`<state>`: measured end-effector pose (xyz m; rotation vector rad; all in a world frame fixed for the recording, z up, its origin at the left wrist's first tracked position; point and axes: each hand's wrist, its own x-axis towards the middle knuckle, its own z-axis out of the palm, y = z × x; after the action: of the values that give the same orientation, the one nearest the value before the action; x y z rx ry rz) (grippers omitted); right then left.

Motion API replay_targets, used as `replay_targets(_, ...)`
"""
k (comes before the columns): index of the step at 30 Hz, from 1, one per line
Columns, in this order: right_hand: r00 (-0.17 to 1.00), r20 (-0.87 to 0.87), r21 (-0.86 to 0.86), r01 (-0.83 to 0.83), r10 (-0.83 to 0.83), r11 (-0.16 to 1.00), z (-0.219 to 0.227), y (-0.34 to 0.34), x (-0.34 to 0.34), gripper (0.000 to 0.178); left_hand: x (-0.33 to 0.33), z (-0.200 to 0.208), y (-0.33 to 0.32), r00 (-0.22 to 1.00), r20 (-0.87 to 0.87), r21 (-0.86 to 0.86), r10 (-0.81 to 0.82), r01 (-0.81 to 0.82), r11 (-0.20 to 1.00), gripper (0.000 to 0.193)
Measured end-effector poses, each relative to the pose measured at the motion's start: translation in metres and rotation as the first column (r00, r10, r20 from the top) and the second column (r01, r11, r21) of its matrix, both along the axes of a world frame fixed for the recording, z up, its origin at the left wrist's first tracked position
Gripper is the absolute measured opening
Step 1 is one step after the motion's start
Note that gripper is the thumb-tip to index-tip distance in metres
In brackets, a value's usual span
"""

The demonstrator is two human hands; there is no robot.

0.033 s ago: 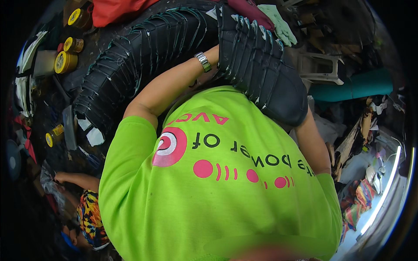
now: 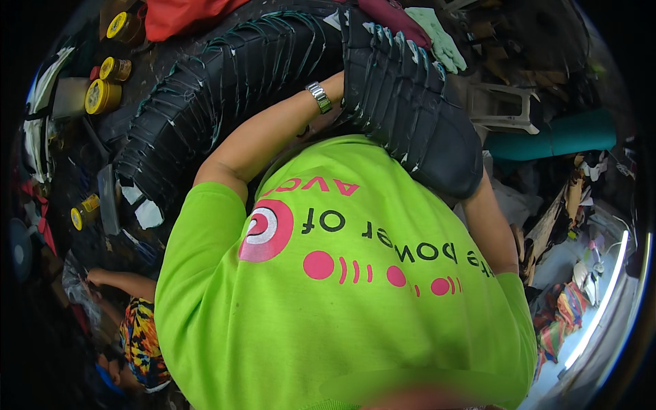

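A bundle of black, sole-shaped pieces (image 2: 403,102), stacked tightly with pale and teal strands along its upper edge, leans against my chest between my arms. My left hand (image 2: 336,87) reaches behind its left side; a metal watch is on the wrist, and the fingers are hidden. My right forearm (image 2: 493,225) runs up behind the bundle's rounded lower end, which covers my right hand. To the left, a long curved row of similar black pieces (image 2: 195,102) lies beyond my left arm, with teal cords strung across it and white pieces at its near end.
Yellow-lidded jars (image 2: 102,97) stand at the left. A red cloth or bag (image 2: 184,17) and a pale green glove (image 2: 437,41) lie at the far side. A plastic stool (image 2: 504,109) and a teal roll (image 2: 557,135) are at right. Another person's arm (image 2: 123,281) shows lower left.
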<state>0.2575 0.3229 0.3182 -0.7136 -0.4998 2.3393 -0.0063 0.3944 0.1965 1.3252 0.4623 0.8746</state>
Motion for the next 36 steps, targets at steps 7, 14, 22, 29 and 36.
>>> replay_targets(7,0.999,0.017,0.0,0.044,-0.044,0.999,0.001,0.006,-0.007,0.044,-0.029,0.043,0.016,0.872,-0.489,0.21,0.033,0.08,0.974,0.023)
replay_targets(14,0.992,0.058,-0.006,0.109,-0.109,0.994,0.004,0.005,-0.011,0.044,-0.106,0.124,0.06,0.338,-0.81,0.553,0.479,0.168,0.816,0.059)
replay_targets(22,0.98,0.099,-0.002,0.175,-0.174,0.985,0.009,-0.001,-0.019,0.045,-0.111,0.058,0.114,0.298,-0.951,0.189,0.08,0.357,0.915,0.099)
replay_targets(29,0.965,0.124,0.008,0.231,-0.23,0.973,0.014,-0.005,-0.026,0.045,-0.12,0.058,0.114,0.426,-0.904,0.145,-0.015,0.341,0.929,0.094)
replay_targets(36,0.963,0.161,0.049,0.211,-0.216,0.976,0.031,0.004,-0.034,0.046,-0.153,0.108,0.079,0.595,-0.8,0.279,0.075,0.259,0.925,0.082)
